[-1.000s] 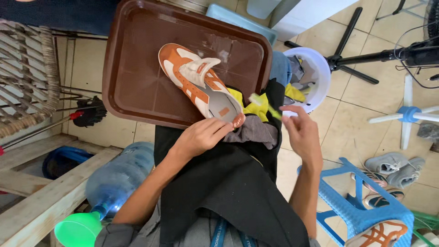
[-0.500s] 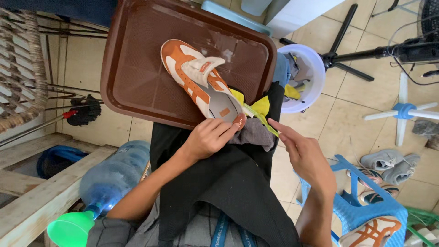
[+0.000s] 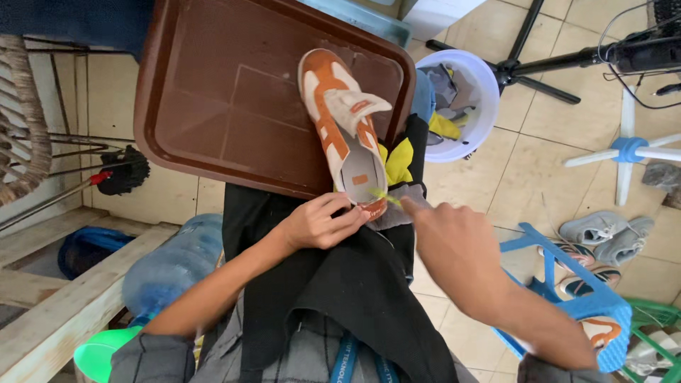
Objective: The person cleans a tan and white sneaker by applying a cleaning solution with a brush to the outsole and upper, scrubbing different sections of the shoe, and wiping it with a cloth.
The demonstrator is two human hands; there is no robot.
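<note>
Gripping the heel end of an orange and cream sneaker [image 3: 342,131], the left hand [image 3: 317,223] has its fingers curled shut around the rim of the shoe's opening, thumb side toward the heel. From that grip the sneaker runs up and away, sole down, its toe lying on a brown plastic tray [image 3: 213,106] that rests on the person's lap; its tongue is flipped open above the grip. Far to the left of the grip, a black brush head with metal rods [image 3: 120,170] leans by the wall, and below it a blue water jug [image 3: 170,262] lies against a wooden bench [image 3: 64,312], with a green funnel [image 3: 99,352] at its lower end. Directly under the grip spreads a black apron [image 3: 340,284] over the lap. Just right of the grip, a grey cloth [image 3: 397,209] and a yellow cloth [image 3: 399,162] sit tucked against the shoe's heel. The right hand [image 3: 457,248] is just beside them, its fingers extended toward the heel and pinching something thin and yellowish; I cannot tell exactly what. Up and right of the grip, a white bucket [image 3: 482,85] holds rags. Lower right, a blue plastic stool [image 3: 567,298] stands on the tiled floor [image 3: 539,184], with grey shoes [image 3: 610,237] beyond it.
</note>
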